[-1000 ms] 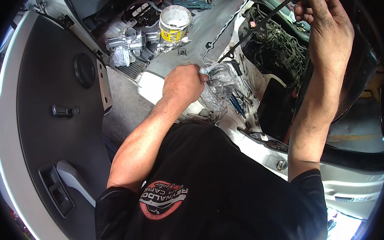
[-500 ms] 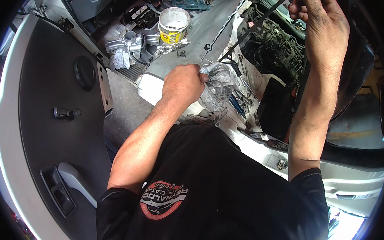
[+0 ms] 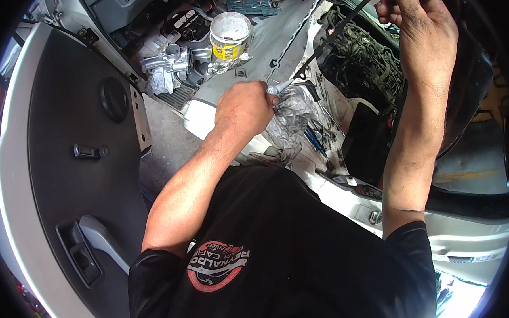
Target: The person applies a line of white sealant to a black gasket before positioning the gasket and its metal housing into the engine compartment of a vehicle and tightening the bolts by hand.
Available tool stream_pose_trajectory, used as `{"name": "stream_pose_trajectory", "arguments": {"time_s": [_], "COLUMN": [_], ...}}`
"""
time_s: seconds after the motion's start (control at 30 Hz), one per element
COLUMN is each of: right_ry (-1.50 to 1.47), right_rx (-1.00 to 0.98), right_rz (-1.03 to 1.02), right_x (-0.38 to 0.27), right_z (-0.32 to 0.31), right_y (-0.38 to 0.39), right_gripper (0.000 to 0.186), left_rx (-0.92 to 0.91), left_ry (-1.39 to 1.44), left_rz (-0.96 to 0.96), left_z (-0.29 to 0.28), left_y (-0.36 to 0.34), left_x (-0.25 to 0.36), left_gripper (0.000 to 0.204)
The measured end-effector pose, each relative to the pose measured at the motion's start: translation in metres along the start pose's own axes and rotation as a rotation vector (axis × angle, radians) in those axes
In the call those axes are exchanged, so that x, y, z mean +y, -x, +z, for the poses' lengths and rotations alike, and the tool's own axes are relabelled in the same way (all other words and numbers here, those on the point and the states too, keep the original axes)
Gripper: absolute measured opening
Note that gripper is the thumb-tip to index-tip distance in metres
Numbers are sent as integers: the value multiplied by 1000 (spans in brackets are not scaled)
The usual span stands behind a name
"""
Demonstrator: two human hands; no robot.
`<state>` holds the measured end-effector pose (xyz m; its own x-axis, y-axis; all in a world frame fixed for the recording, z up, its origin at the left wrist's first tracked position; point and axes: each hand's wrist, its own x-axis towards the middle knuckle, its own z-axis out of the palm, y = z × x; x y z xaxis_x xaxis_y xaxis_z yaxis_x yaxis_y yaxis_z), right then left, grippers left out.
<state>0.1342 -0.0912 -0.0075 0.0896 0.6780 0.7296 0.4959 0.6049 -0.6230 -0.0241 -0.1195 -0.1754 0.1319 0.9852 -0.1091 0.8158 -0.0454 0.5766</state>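
My right hand [image 3: 428, 43] is raised at the upper right, fingers pinched on the far end of a long, thin, dark gasket [image 3: 339, 27] with bolt holes along it. The gasket slants down toward my left hand [image 3: 244, 108]. That hand is closed around a tube with a pale grey nozzle [image 3: 281, 87], its tip close to the gasket's near end; most of the tube is hidden in my fist. A second strip [image 3: 297, 38], with a light grey, wavy coating, runs up from near the nozzle. Crumpled grey plastic or rag [image 3: 292, 114] lies just beneath.
An open engine compartment [image 3: 363, 52] lies ahead to the right. A white and yellow tub [image 3: 230, 35], a silver metal housing [image 3: 176, 59] and a green tool case [image 3: 251, 3] sit farther off. Blue-handled tools [image 3: 315, 140] lie near me. An open vehicle door [image 3: 51, 185] stands left.
My right hand has shifted slightly left, the gasket moving with it. The nozzle in my left hand has moved slightly, still close to the gasket's near end.
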Motion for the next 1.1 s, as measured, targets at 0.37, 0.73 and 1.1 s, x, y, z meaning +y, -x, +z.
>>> {"name": "stream_pose_trajectory", "arguments": {"time_s": [0.37,0.73,1.1], "right_ry": [-41,-20,-134], "right_rx": [14,24,-10], "right_rz": [50,19,34], "right_x": [-3,-6,-4], "right_z": [1,2,-1], "right_y": [-2,-1,-2], "right_gripper": [12,9,10], "left_rx": [35,67,68], "left_ry": [6,-5,-31], "left_rz": [22,55,55], "left_z": [-5,-14,-20], "left_y": [0,2,3], "left_x": [3,10,16], "left_gripper": [29,30,30]}}
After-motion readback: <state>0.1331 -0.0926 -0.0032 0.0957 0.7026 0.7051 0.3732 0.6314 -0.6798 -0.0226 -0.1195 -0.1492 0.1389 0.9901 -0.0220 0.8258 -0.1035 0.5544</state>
